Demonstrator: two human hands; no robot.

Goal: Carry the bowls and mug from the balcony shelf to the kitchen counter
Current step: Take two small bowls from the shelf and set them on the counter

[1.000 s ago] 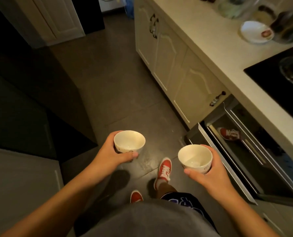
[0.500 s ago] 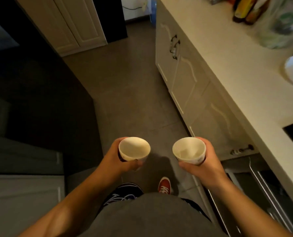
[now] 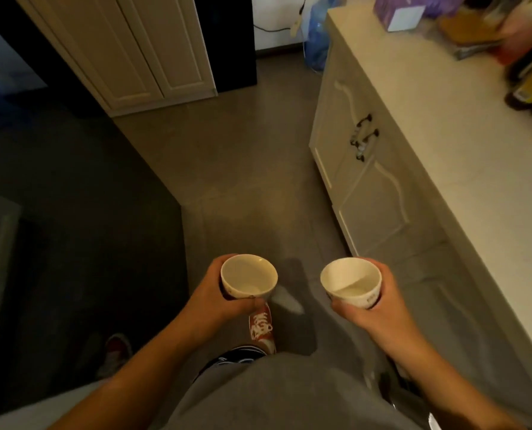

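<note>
Gripping the left bowl (image 3: 249, 276) in the left hand (image 3: 212, 297) at 7 o'clock, fingers wrapped round the far wall, thumb clamped under the near side. Matching it at 5 o'clock with the right hand (image 3: 382, 311), curled round the right bowl (image 3: 350, 282), thumb laid across the near wall. Both bowls upright, level with each other but apart, carried above the floor (image 3: 258, 181) and clear of the worktop (image 3: 444, 144) running up the 3 o'clock side. Forearms reaching in from the bottom corners, elbows cut off.

Compared with a second ago: same two grips, but further along the cupboards (image 3: 367, 193). Hob, oven and white plate gone from sight. Far end of the worktop now in view, with a purple box (image 3: 398, 10) at 1 o'clock and a blue water bottle (image 3: 315, 38) at 12. Red shoe (image 3: 261, 325) now stepping forward just below the left bowl.

Hard to read: smeared bottles (image 3: 531, 88) at 2 o'clock, the print low on both bowls, a second shoe (image 3: 117, 352) blurred at 8 o'clock.
</note>
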